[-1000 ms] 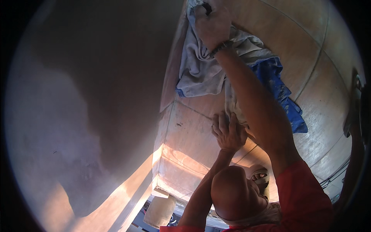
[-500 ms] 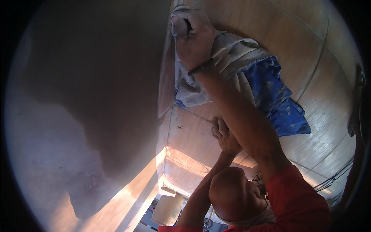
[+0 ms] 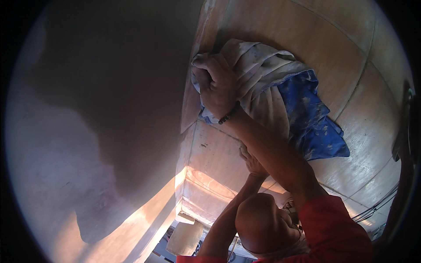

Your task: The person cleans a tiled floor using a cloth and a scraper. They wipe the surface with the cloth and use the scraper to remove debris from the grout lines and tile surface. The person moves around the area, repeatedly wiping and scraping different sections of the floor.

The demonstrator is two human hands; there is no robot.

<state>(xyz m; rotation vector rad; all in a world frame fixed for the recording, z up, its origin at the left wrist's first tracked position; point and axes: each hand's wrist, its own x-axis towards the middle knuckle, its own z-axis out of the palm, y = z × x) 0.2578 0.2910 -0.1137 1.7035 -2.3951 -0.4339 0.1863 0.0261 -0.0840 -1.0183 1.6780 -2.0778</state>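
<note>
A crumpled cloth (image 3: 267, 92), greyish white with a stained blue part (image 3: 313, 118), lies against the tan panelled surface. My right hand (image 3: 217, 83), with a dark beaded bracelet on its wrist, is closed on the cloth's left end, where the surface meets a plain grey face. Below the cloth, my left hand (image 3: 251, 160) rests on the panelled surface with its fingers stretched out and nothing visible in them. My right forearm crosses above it and hides part of it.
The smooth grey face (image 3: 66, 144), partly in dark shadow, fills the left. Sunlight falls across the lower corner. A pale block (image 3: 185, 239) is at the bottom. Dark cables (image 3: 377, 206) run at the lower right. Between my forearms is a rounded shape I cannot identify.
My right hand has moved down along the edge, drawing the cloth's left end with it and baring the surface above. My left hand has stayed at nearly the same spot.
</note>
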